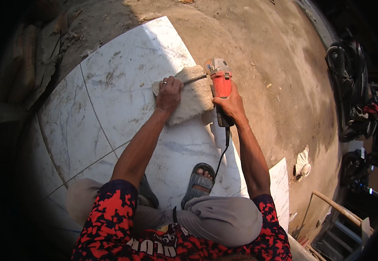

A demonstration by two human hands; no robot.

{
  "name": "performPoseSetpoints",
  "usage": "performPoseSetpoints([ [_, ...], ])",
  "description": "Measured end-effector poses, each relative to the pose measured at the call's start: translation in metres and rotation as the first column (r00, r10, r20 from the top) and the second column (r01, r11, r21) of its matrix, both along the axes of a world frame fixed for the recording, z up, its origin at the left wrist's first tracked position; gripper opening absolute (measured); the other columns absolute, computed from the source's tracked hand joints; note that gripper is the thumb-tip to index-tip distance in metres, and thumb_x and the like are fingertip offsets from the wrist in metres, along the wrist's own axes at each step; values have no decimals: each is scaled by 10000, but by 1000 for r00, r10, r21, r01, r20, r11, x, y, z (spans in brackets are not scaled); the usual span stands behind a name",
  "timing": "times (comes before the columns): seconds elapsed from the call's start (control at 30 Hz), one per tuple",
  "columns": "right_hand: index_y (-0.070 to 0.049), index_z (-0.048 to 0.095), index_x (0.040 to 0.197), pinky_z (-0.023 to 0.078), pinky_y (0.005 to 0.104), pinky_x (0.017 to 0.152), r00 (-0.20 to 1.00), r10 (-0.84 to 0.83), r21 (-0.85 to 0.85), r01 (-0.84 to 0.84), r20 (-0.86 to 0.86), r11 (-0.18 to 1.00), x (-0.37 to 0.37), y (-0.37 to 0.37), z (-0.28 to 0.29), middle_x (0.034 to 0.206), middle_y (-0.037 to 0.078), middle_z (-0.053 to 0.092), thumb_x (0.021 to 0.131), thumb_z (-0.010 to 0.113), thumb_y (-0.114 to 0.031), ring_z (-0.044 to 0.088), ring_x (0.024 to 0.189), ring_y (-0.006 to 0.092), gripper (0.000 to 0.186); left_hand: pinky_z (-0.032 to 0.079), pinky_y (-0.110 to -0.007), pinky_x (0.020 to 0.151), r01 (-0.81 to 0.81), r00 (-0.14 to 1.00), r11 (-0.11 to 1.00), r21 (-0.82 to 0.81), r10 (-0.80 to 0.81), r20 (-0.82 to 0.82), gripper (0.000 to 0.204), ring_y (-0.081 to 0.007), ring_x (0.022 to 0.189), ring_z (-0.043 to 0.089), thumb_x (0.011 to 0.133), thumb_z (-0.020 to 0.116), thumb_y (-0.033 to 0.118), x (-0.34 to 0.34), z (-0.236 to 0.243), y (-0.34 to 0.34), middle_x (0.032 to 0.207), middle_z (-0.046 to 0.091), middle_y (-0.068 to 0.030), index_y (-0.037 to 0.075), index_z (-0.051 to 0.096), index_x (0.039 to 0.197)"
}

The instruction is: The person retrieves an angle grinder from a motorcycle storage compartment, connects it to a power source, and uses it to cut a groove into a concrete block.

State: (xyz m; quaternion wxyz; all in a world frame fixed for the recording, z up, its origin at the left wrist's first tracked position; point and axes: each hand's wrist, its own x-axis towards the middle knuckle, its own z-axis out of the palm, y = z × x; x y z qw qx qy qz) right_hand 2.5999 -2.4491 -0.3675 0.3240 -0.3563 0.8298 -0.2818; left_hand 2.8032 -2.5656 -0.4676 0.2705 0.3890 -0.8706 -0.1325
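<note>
My right hand is wrapped round a red and black angle grinder with a grey metal head. Its disc stands close to the tip of a thin dark metal rod. The rod lies across a rough, pale stone slab and ends at the slab's right side. My left hand, with a ring on one finger, presses on the slab's left part, its curled fingers closed over the rod's other end. A black cord runs from the grinder down to my right foot.
I squat on white marbled tiles, whose edge drops to a brown dirt-covered floor. My sandal is near the cord. At right lie black hoses or cables, a crumpled white object and a wooden pole.
</note>
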Motion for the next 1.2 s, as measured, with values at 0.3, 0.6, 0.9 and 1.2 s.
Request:
performPoseSetpoints([
  [0.3, -57, 387, 1423, 513, 409, 902, 1000, 4, -21, -4, -7, 1000, -2, -1, -3, 1189, 227, 629, 613, 787, -273, 639, 1065, 342, 929, 446, -452, 868, 7, 999, 1000, 31, -6, -33, 113, -310, 954, 545, 931, 580, 186, 0, -1, -1, 968, 545, -116, 77, 575, 901],
  [0.6, -55, 369, 1442, 513, 408, 901, 1000, 19, -8, -19, 9, 1000, 0, 3, 1, 1196, 230, 627, 611, 791, -271, 637, 1072, 337, 957, 447, -453, 878, 1, 1000, 999, 36, -1, 0, 108, -312, 966, 545, 940, 575, 181, 0, -2, -1, 977, 550, -117, 76, 579, 916],
  [0.9, -57, 368, 1441, 514, 408, 901, 1000, 15, -24, -15, 2, 1000, 1, 6, 0, 1193, 224, 629, 613, 792, -264, 641, 1066, 336, 953, 456, -437, 860, 12, 1000, 1000, -4, -12, -2, 118, -304, 953, 546, 942, 573, 193, 0, -3, -2, 965, 545, -118, 79, 575, 913],
  [1.2, -57, 388, 1421, 514, 407, 896, 1000, 17, -16, -17, 4, 1000, 0, 9, 1, 1189, 223, 629, 618, 788, -269, 639, 1068, 338, 922, 457, -437, 866, 10, 999, 1000, 10, -10, 44, 125, -300, 962, 543, 945, 571, 200, 0, -2, -1, 984, 548, -115, 77, 575, 918],
])
